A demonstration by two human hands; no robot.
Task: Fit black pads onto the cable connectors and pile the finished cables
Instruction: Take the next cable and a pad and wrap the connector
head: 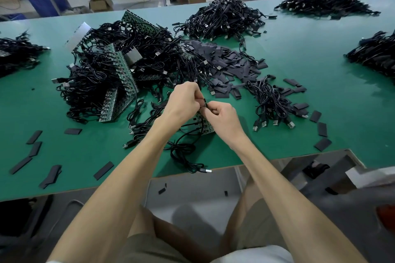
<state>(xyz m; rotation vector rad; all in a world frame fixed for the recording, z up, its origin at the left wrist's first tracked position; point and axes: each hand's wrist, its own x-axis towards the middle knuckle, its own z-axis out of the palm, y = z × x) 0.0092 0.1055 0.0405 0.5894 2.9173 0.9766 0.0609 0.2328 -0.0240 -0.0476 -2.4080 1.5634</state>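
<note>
Both hands meet over the middle of the green tabletop (303,64), close to its near edge. The left hand (183,103) and the right hand (223,118) have their fingers curled in and pinch the same end of a black cable (183,152) between their fingertips. A small black piece sticks up where the fingertips touch, too small to tell whether it is a pad or the connector itself. From the hands the cable drops in loose loops toward the tabletop edge and ends in a silver plug (207,170) lying right at that edge. Under the hands lies a strip of green circuit board (204,129) with more cables running off it. Behind the hands, a heap of black pads (226,60) spreads over the tabletop, and to its left sits a big tangle of cables (96,79) mixed with more green boards. To the right of the hands a smaller bundle of cables (271,102) lies with its silver plugs fanned toward the near side. Loose single pads (34,136) are scattered along the near left and near right of the tabletop. Farther back and at both sides lie other cable piles (222,19).
</note>
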